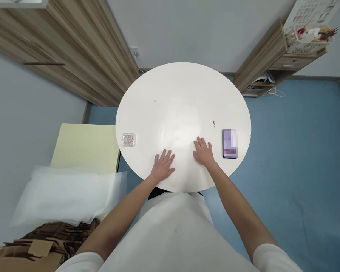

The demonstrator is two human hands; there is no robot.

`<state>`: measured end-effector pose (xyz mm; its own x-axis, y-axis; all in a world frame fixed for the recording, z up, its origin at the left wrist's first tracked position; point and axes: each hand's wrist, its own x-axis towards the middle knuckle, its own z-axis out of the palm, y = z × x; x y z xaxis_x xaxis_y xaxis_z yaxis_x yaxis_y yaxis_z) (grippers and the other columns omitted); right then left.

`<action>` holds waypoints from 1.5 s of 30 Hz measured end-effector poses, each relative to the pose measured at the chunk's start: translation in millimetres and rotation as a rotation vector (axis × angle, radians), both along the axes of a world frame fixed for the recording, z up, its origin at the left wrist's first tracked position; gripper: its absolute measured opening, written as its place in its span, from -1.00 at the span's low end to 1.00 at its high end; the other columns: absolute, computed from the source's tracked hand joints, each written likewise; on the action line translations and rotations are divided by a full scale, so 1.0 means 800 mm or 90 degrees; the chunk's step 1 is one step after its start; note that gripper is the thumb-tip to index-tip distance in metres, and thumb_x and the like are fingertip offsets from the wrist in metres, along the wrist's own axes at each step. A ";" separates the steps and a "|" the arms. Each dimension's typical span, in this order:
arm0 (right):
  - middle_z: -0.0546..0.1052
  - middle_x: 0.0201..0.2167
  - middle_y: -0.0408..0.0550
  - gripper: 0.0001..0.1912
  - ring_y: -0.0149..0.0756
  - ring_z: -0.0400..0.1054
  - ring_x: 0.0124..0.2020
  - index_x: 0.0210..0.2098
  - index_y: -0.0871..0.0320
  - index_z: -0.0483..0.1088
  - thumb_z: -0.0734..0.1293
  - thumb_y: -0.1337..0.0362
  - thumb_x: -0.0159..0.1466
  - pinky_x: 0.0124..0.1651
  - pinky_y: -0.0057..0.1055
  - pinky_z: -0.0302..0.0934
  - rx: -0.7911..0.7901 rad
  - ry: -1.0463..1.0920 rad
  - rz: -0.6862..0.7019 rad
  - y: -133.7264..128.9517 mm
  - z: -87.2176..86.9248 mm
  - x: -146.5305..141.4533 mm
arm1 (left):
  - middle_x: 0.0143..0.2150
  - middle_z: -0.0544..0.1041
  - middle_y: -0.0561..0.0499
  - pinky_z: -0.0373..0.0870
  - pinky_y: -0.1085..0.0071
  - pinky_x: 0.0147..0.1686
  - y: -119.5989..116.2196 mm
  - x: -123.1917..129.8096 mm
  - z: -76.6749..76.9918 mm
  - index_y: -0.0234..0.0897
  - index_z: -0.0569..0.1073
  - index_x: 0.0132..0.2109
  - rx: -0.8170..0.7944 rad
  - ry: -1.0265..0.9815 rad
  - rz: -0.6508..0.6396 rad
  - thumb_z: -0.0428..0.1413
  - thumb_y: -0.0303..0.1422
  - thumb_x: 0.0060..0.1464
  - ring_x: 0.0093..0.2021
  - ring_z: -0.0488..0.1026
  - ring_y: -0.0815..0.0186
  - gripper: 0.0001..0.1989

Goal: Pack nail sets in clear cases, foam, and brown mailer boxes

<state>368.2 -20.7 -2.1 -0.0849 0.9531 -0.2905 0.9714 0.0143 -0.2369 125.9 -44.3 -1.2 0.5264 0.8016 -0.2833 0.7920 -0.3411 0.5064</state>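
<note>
Both palms lie on the white round table (184, 87), near its front edge. My left hand (162, 166) is flat with its fingers spread and nothing in it. To its left stands a small clear plastic tray (129, 139) with several rounded hollows; whether anything is inside I cannot tell. My right hand (203, 151) also rests flat, fingers apart, holding nothing. A phone (229, 143) with a blurred-out screen lies to the right of that hand, apart from it. A small dark mark (214, 123) shows on the tabletop above the right hand.
On the left, a pale yellow surface (85, 145) adjoins the table, with translucent sheets (70, 192) and a stack of brown cardboard (48, 245) nearby. A wood-grain cabinet (82, 49) stands back left. Back right is a shelf unit (260, 60) carrying a white basket (308, 43).
</note>
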 end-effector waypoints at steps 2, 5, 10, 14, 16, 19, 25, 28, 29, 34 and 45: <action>-0.05 0.25 0.04 -0.52 -0.07 -0.21 0.24 0.10 0.16 0.06 0.09 0.32 0.17 0.13 0.02 -0.29 0.008 0.001 -0.011 0.005 0.003 -0.001 | 0.28 -0.05 -0.08 -0.41 -0.04 0.14 0.009 0.004 -0.001 -0.14 0.08 0.20 0.011 0.004 -0.008 0.03 -0.23 0.00 0.27 -0.27 0.01 -0.39; -0.03 0.24 0.08 -0.55 -0.08 -0.22 0.24 0.08 0.19 0.09 0.07 0.36 0.17 0.14 -0.01 -0.27 0.054 0.012 -0.027 -0.004 0.012 -0.007 | 0.29 -0.09 -0.09 -0.38 -0.03 0.14 0.014 0.011 0.003 -0.17 0.06 0.21 0.030 0.011 0.002 0.02 -0.24 0.01 0.27 -0.26 0.01 -0.39; 0.20 0.13 0.09 -0.62 -0.14 -0.07 0.20 -0.05 0.17 0.23 0.07 0.43 0.15 0.15 -0.07 -0.25 0.074 0.043 0.028 -0.057 0.013 -0.022 | 0.28 -0.04 -0.10 -0.30 -0.01 0.14 -0.005 0.004 0.008 -0.19 0.09 0.20 0.051 0.035 0.030 -0.07 -0.27 0.08 0.27 -0.23 0.05 -0.48; 0.18 0.15 0.09 -0.63 -0.11 -0.04 0.19 -0.05 0.15 0.24 0.09 0.42 0.15 0.12 -0.03 -0.20 0.061 0.041 0.034 -0.083 0.002 -0.026 | 0.26 0.01 -0.11 -0.27 -0.02 0.13 -0.014 -0.006 0.005 -0.17 0.10 0.19 0.053 0.040 0.038 -0.08 -0.31 0.08 0.27 -0.19 0.05 -0.49; 0.17 0.16 0.08 -0.62 -0.11 -0.05 0.19 -0.04 0.15 0.23 0.09 0.41 0.15 0.12 -0.02 -0.20 0.065 0.045 0.030 -0.084 -0.001 -0.026 | 0.26 0.02 -0.11 -0.25 -0.02 0.13 -0.014 -0.008 0.003 -0.17 0.10 0.19 0.052 0.053 0.037 -0.08 -0.31 0.07 0.27 -0.19 0.05 -0.49; 0.16 0.16 0.08 -0.62 -0.11 -0.05 0.19 -0.04 0.14 0.23 0.09 0.41 0.14 0.12 -0.01 -0.21 0.075 0.045 0.023 -0.082 -0.002 -0.026 | 0.26 0.01 -0.11 -0.23 0.00 0.14 -0.012 -0.007 0.004 -0.17 0.11 0.19 0.040 0.073 0.035 -0.07 -0.30 0.07 0.27 -0.19 0.06 -0.49; 0.16 0.16 0.09 -0.61 -0.11 -0.05 0.19 -0.06 0.14 0.24 0.09 0.45 0.13 0.10 -0.04 -0.20 0.110 0.039 -0.004 -0.089 0.000 -0.032 | 0.27 -0.02 -0.10 -0.23 0.03 0.14 -0.012 -0.007 0.003 -0.17 0.10 0.19 0.038 0.037 0.046 -0.07 -0.29 0.07 0.27 -0.19 0.05 -0.49; 0.18 0.15 0.08 -0.61 -0.15 -0.03 0.19 -0.07 0.14 0.25 0.07 0.46 0.14 0.09 -0.10 -0.17 0.135 0.044 -0.029 -0.094 0.009 -0.038 | 0.27 -0.03 -0.11 -0.26 0.05 0.14 -0.015 -0.016 0.005 -0.19 0.06 0.21 0.047 0.018 0.054 -0.09 -0.27 0.08 0.27 -0.18 0.06 -0.47; 0.19 0.14 0.08 -0.62 -0.16 -0.02 0.18 -0.07 0.15 0.25 0.06 0.46 0.14 0.08 -0.11 -0.16 0.143 0.049 -0.036 -0.094 0.013 -0.042 | 0.27 -0.03 -0.12 -0.26 0.05 0.15 -0.015 -0.022 0.006 -0.19 0.05 0.21 0.050 0.012 0.062 -0.09 -0.27 0.08 0.27 -0.18 0.07 -0.46; 0.28 0.06 0.05 -0.62 -0.18 0.08 0.12 -0.08 0.14 0.25 0.07 0.45 0.14 0.06 -0.14 -0.07 0.152 0.117 -0.027 -0.077 0.026 -0.089 | 0.29 -0.13 -0.18 -0.15 0.03 0.13 -0.005 -0.084 0.011 -0.24 0.02 0.21 0.060 -0.015 0.210 -0.08 -0.20 0.08 0.26 -0.15 0.04 -0.43; 0.39 -0.04 -0.04 -0.55 -0.39 0.29 -0.05 0.00 0.11 0.20 0.04 0.49 0.14 -0.03 -0.36 0.21 -0.151 0.479 -0.102 0.020 0.006 -0.255 | 0.22 0.03 -0.17 0.18 0.24 0.07 0.087 -0.217 0.000 -0.29 -0.03 0.22 -0.065 -0.264 0.585 -0.06 -0.43 0.01 0.14 0.14 0.16 -0.39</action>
<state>164.4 -4.4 2.9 -0.2056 0.8904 -0.4061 0.5361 -0.2447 -0.8079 -47.5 25.6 -1.1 -0.2091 0.9283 -0.3076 0.4811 0.3714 0.7941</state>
